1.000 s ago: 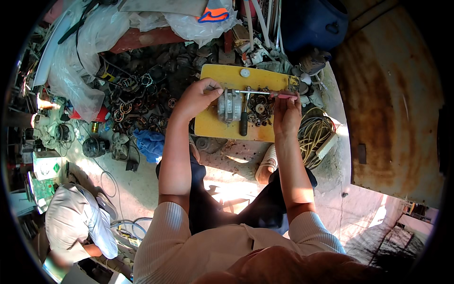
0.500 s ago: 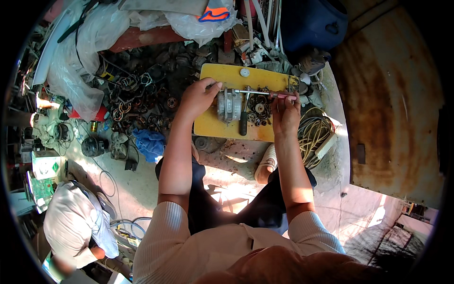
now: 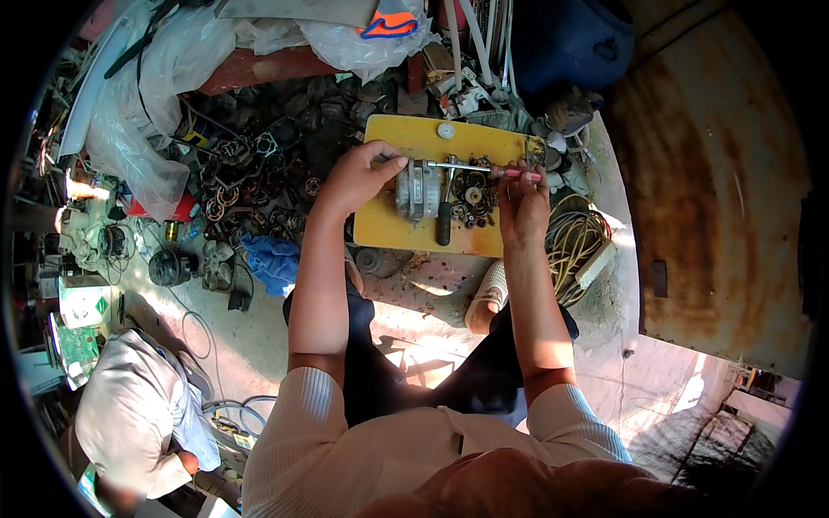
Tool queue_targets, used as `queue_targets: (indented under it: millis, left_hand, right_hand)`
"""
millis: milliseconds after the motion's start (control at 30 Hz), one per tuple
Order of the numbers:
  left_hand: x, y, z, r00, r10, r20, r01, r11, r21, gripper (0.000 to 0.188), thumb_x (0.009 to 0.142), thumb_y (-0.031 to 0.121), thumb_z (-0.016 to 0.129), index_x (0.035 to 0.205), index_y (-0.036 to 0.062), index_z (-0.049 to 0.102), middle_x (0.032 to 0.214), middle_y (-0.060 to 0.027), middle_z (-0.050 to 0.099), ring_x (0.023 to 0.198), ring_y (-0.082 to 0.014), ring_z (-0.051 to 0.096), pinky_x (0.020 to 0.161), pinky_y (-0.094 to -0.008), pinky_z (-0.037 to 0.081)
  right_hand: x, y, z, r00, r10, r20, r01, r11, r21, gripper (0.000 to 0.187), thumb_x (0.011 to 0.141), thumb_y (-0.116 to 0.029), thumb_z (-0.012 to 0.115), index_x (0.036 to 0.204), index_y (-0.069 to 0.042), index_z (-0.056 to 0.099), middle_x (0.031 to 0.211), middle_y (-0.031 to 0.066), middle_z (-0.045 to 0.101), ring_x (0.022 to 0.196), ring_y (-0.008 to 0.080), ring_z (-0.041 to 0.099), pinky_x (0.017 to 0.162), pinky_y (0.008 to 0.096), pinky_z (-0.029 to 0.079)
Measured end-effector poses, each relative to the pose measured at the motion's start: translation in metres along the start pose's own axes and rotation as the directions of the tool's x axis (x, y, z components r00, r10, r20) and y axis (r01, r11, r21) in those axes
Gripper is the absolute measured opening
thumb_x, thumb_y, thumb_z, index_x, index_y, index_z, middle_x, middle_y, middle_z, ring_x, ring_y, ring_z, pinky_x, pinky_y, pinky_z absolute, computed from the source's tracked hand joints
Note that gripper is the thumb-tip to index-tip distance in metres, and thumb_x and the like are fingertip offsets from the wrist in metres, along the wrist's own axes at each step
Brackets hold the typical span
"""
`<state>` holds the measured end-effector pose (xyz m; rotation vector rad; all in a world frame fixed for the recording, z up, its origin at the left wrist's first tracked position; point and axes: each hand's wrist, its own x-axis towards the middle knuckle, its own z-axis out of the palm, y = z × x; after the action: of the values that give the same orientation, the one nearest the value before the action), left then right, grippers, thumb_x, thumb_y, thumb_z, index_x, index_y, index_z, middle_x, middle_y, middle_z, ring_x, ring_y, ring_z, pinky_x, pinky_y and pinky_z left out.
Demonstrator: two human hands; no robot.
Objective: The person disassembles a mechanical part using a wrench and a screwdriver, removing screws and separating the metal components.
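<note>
A silver-grey motor (image 3: pixel 417 194) with a ribbed casing sits on a yellow board (image 3: pixel 380 229). My left hand (image 3: pixel 364 177) grips the motor's upper left edge, thumb on top; its other fingertips are mostly hidden. In my right hand (image 3: pixel 523 203) is a screwdriver (image 3: pixel 518 173) with a reddish-pink handle, pinched between thumb and fingers. Its steel shaft lies nearly level, the tip meeting the motor's upper right side. Just right of the motor lies a tool with a black handle (image 3: pixel 444 224) and a metal shaft. Beside that are several small rings, washers and other parts (image 3: pixel 473 197).
A white round piece (image 3: pixel 446 130) lies at the board's far edge. Coiled cable (image 3: pixel 577 246) is right of the board, a blue drum (image 3: pixel 566 43) behind it. Greasy metal parts (image 3: pixel 259 160) and a blue cloth (image 3: pixel 272 262) lie left. Another person (image 3: pixel 138 410) bends over at lower left.
Both hands keep their hold, with only slight shifts at the motor and screwdriver. The person at lower left has moved a little.
</note>
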<state>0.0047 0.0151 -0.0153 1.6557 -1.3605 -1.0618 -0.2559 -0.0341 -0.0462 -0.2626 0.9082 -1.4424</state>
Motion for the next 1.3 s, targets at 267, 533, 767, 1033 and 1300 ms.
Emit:
queue_targets:
  millis: [267,533,767,1033,1300]
  left_hand:
    - [0.001,0.001,0.006,0.993,-0.058,-0.099,0.069,0.991,0.111,0.038,0.09,0.04,0.064,0.103,0.0041,0.067,0.093,-0.0161,0.07,0.087,-0.0265,0.068,0.077,-0.0374,0.051]
    - [-0.001,0.007,0.001,0.999,-0.028,-0.015,0.027,0.996,-0.09,0.035,0.09,0.035,0.068,0.099,0.0015,0.067,0.088,-0.008,0.069,0.081,-0.014,0.062,0.074,-0.0307,0.049]
    - [-0.003,0.002,-0.004,0.998,-0.031,0.047,0.035,0.995,-0.096,0.027,0.091,0.026,0.068,0.101,0.0011,0.066,0.089,-0.0055,0.069,0.082,-0.011,0.06,0.075,-0.0293,0.048]
    - [-0.003,0.007,-0.002,0.998,-0.043,0.048,0.045,0.998,-0.049,0.029,0.092,0.027,0.066,0.104,0.0011,0.066,0.094,-0.0085,0.069,0.087,-0.0137,0.062,0.078,-0.0306,0.049]
    - [-0.003,-0.007,-0.01,0.999,-0.026,0.027,0.026,0.999,-0.03,0.029,0.093,0.027,0.064,0.105,0.0009,0.065,0.092,-0.0074,0.067,0.082,-0.0133,0.057,0.076,-0.0301,0.047]
  right_hand:
    - [-0.005,0.0,0.002,0.999,0.04,-0.011,-0.041,0.997,-0.07,0.034,0.098,-0.017,0.057,0.129,-0.021,0.043,0.111,0.0055,0.061,0.097,0.0168,0.061,0.085,0.0372,0.05]
    - [0.011,0.006,-0.014,0.997,0.015,0.07,-0.015,1.0,-0.01,0.03,0.098,-0.017,0.056,0.125,-0.02,0.043,0.108,0.0066,0.062,0.098,0.0182,0.062,0.086,0.0397,0.049]
    - [-0.009,-0.001,0.011,0.996,0.075,-0.044,-0.078,0.995,-0.065,0.018,0.097,-0.015,0.057,0.112,-0.014,0.047,0.102,0.0057,0.062,0.107,0.0253,0.062,0.089,0.0397,0.052]
    - [0.007,-0.01,-0.005,0.995,-0.025,0.102,0.026,1.0,-0.012,0.009,0.097,-0.011,0.056,0.101,-0.007,0.05,0.093,0.0076,0.06,0.097,0.0266,0.063,0.094,0.0413,0.054]
    - [0.013,-0.085,0.004,0.944,-0.274,0.183,0.311,0.925,-0.219,0.043,0.098,-0.016,0.057,0.137,-0.008,0.041,0.088,0.0045,0.06,0.088,0.015,0.063,0.082,0.0352,0.057]
